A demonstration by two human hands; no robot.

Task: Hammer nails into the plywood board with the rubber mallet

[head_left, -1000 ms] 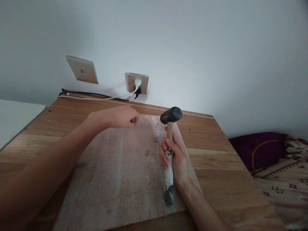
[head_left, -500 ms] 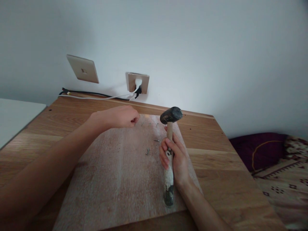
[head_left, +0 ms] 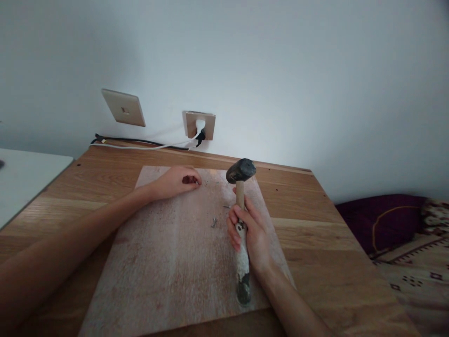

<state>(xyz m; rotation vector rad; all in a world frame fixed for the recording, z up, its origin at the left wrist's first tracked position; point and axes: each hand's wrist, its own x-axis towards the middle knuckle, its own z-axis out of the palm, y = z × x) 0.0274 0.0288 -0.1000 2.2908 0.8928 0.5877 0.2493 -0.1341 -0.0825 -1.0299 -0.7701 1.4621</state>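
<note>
My right hand [head_left: 254,234] is wrapped round the pale, dark-stained handle of a hammer [head_left: 242,267]. The hammer stands nearly upright, its thick black head [head_left: 241,171] above my fingers. On the far left part of a whitish wooden board [head_left: 168,262], my left hand [head_left: 177,181] is closed in a pinch. A small metal bit, apparently a nail [head_left: 197,182], shows between thumb and fingers. Several loose nails [head_left: 214,222] lie in a small cluster mid-board. Left of the hammer lies another nail [head_left: 227,206], and tiny metal points show near the board's far edge.
Under the board is a wooden table [head_left: 315,257] with small dark holes. A wall socket [head_left: 209,122] holds plugs, and white and black cables [head_left: 140,147] run along the table's back edge. A white surface [head_left: 31,180] stands left; purple cloth [head_left: 396,220] and patterned fabric lie right.
My left hand has come down and slightly left toward the board, its fingers now opening a gap where the metal bit shows. The hammer has shifted slightly left in my right hand.
</note>
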